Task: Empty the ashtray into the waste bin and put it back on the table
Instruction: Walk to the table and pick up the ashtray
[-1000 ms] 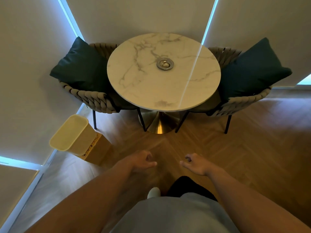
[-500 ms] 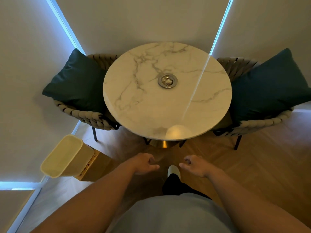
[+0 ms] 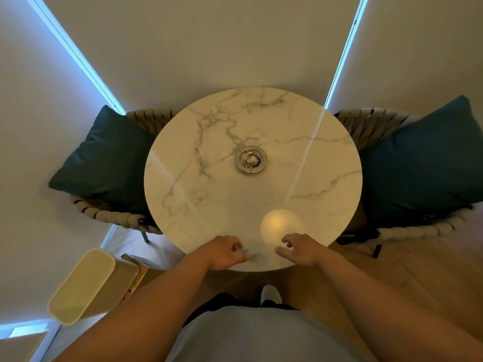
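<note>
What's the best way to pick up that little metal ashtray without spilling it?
Probably by the wide flat rim of the ashtray, pinched at opposite edges from above and kept level. It sits upright near the middle of the table with ash heaped in its shallow bowl, so tilting could spill it. Both the left hand and right hand are empty.

Head-worn view, steeply down onto table (image 3: 209,210)

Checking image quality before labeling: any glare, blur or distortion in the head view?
Head view: round lamp glare on the table near the right hand; waste bin blurred at the frame edge; wide-angle bending of walls; ashtray sharp enough.
</note>
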`<action>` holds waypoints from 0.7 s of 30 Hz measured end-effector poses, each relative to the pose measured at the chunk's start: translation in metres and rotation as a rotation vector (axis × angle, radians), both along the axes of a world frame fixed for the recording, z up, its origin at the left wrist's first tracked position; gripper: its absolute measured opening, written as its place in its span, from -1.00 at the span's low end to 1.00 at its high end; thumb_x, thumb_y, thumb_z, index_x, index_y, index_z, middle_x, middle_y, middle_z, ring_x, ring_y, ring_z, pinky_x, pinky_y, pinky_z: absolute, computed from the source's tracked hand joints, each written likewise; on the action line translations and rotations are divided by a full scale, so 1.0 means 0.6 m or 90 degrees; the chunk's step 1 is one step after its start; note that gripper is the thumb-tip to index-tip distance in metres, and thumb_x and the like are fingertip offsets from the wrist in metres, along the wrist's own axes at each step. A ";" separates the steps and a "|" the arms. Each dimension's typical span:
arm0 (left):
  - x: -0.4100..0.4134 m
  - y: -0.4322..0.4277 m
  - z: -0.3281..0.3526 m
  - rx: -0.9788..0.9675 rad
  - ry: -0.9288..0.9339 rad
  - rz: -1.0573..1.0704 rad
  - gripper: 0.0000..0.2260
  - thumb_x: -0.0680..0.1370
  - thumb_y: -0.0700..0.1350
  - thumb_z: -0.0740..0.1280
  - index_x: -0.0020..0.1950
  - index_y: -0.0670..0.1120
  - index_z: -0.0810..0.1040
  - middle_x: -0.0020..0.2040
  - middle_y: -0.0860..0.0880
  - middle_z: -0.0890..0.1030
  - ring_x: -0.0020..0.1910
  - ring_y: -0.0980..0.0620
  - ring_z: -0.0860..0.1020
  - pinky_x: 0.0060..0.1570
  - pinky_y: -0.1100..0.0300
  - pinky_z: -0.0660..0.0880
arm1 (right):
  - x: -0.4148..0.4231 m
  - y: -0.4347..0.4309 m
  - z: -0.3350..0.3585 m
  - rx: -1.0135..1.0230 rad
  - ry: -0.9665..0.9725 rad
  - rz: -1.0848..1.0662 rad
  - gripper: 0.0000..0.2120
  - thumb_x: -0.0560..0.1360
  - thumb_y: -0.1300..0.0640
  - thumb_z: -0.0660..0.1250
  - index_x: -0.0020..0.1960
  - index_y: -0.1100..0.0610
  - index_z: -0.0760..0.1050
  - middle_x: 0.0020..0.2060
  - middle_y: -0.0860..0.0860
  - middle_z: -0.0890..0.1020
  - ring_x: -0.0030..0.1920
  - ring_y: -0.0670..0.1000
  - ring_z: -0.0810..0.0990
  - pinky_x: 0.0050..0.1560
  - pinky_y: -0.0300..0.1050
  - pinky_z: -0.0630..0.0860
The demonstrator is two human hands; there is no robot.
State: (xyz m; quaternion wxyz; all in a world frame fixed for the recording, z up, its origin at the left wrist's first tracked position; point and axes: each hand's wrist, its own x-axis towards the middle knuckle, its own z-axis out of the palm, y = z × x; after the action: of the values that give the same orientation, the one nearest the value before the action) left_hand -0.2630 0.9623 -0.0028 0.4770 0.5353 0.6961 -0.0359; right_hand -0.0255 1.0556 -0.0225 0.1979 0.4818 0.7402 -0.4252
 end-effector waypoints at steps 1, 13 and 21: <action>-0.004 0.013 0.001 -0.003 0.004 -0.008 -0.48 0.50 0.28 0.30 0.35 0.00 0.46 0.28 -0.02 0.53 0.18 -0.02 0.52 0.24 0.03 0.46 | -0.005 0.013 0.001 0.000 -0.001 0.002 -0.36 0.58 -0.25 0.20 0.50 0.13 0.30 0.42 0.13 0.45 0.35 0.15 0.47 0.33 -0.01 0.40; -0.115 0.157 -0.020 -0.001 -0.018 -0.028 -0.46 0.50 0.26 0.33 0.36 -0.02 0.45 0.29 -0.04 0.52 0.19 -0.01 0.52 0.20 0.09 0.45 | -0.093 0.133 0.007 0.012 -0.036 -0.044 -0.37 0.58 -0.25 0.20 0.48 0.14 0.33 0.41 0.12 0.47 0.37 0.11 0.45 0.30 -0.08 0.36; -0.201 0.266 -0.026 0.032 -0.006 -0.078 -0.44 0.47 0.23 0.38 0.36 -0.05 0.45 0.31 -0.08 0.53 0.22 -0.04 0.52 0.24 0.06 0.45 | -0.170 0.205 0.011 0.031 -0.050 -0.112 -0.37 0.54 -0.26 0.25 0.47 0.10 0.36 0.36 0.11 0.53 0.34 0.10 0.49 0.27 -0.13 0.37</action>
State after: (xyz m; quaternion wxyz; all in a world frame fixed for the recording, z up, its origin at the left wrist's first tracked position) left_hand -0.3836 1.1219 -0.0186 0.4635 0.5891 0.6604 -0.0453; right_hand -0.1272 1.1789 -0.0162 0.1766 0.5659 0.6969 -0.4035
